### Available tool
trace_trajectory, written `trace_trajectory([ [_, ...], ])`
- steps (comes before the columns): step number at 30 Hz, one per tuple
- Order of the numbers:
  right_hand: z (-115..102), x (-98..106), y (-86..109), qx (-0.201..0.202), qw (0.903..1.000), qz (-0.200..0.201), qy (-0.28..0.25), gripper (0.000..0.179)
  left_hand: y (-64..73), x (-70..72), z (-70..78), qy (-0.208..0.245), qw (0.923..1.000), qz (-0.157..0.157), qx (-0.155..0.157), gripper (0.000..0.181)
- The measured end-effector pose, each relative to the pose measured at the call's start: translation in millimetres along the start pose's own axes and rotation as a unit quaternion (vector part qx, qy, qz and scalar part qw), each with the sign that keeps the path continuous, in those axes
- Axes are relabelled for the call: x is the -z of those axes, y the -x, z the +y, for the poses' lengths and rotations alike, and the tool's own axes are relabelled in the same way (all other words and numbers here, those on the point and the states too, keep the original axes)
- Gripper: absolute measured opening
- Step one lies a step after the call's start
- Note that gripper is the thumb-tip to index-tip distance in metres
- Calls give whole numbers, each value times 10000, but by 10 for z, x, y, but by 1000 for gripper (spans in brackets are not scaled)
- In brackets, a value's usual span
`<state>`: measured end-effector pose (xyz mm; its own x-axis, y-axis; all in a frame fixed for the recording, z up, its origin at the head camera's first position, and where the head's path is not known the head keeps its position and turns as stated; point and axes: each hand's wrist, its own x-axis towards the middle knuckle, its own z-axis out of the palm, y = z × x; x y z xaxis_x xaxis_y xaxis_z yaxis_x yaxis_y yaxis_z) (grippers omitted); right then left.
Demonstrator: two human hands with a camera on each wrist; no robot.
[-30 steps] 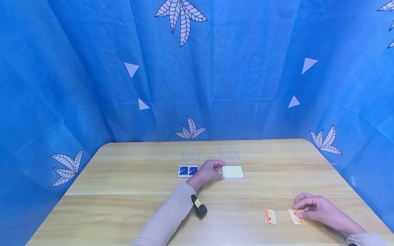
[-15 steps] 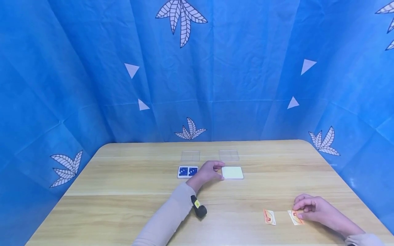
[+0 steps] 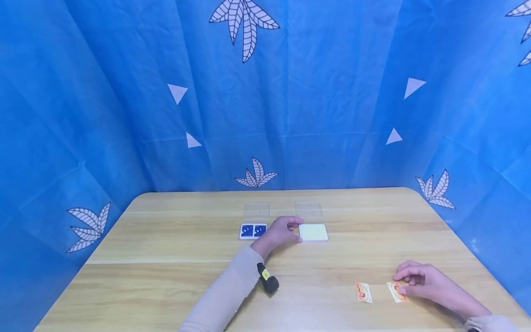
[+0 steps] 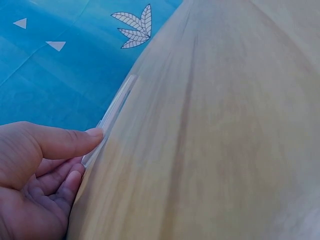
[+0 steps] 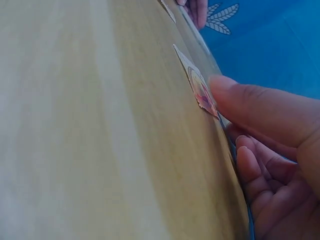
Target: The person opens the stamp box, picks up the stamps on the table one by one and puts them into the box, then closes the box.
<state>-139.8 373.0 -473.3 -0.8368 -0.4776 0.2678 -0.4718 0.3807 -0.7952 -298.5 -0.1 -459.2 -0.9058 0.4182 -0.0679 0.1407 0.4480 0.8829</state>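
My left hand (image 3: 281, 230) holds the left end of a flat, pale-filled case (image 3: 314, 232) on the table, thumb at the near corner and fingers at the far one. The left wrist view shows the case (image 4: 116, 106) edge-on, with the thumb at its rim. At the front right, my right hand (image 3: 429, 284) has its thumb and index finger at the edges of an orange and cream stamp (image 3: 394, 291). This stamp (image 5: 197, 85) lies flat in the right wrist view, the thumb over its edge. A similar stamp (image 3: 363, 293) lies to its left.
Another flat case (image 3: 246, 230) with two dark blue stamps lies left of my left hand, partly behind the wrist. Two clear lids (image 3: 257, 210) lie behind the cases. A blue patterned cloth (image 3: 286, 101) surrounds the wooden table (image 3: 166, 286).
The right hand and the stamp at its fingers have shifted very slightly left, toward the other stamp. The left hand and the case have stayed in place.
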Motion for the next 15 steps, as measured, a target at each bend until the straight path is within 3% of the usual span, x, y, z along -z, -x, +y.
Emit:
trace_trajectory([
  [15,20,40,2,-46,9995,-134,-293,21,-47,-1,-38,66,9999,-25,-81,54],
])
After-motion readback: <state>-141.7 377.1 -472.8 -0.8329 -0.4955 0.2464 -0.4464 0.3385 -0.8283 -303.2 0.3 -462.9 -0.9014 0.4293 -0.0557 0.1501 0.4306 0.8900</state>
